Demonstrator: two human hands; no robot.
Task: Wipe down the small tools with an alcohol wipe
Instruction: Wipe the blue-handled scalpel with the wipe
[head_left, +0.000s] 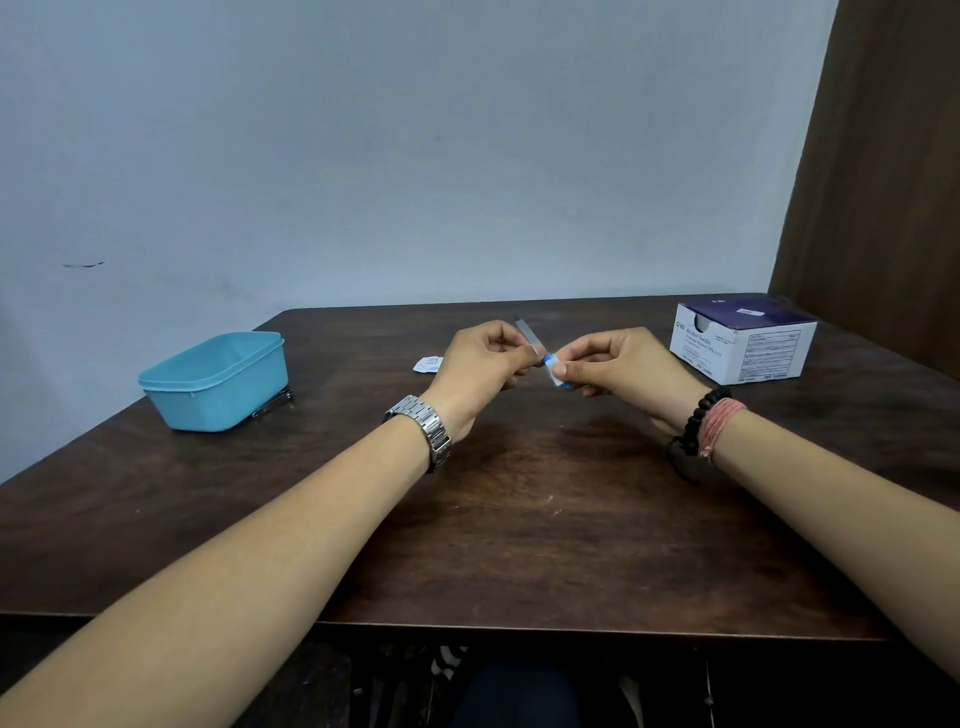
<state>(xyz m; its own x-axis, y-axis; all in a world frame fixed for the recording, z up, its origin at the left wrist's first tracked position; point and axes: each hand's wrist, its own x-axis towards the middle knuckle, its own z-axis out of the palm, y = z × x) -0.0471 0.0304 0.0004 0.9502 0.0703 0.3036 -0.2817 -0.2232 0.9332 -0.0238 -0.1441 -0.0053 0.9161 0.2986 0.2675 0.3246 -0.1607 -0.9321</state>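
Left hand (480, 364) pinches a thin flat metal file (529, 332); right hand (621, 366) pinches a folded white wipe (557, 370) around its blue end.

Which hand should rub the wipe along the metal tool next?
Probably the right hand: its fingers already pinch the wipe at the metal tool, which the left hand holds.

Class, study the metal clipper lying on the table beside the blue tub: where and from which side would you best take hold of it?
Probably grip the metal clipper by the end pointing right, coming from above and from the right. It lies flat on the table, and its left part is tucked against the blue tub, so only that side is free for fingers to pinch its long edges.
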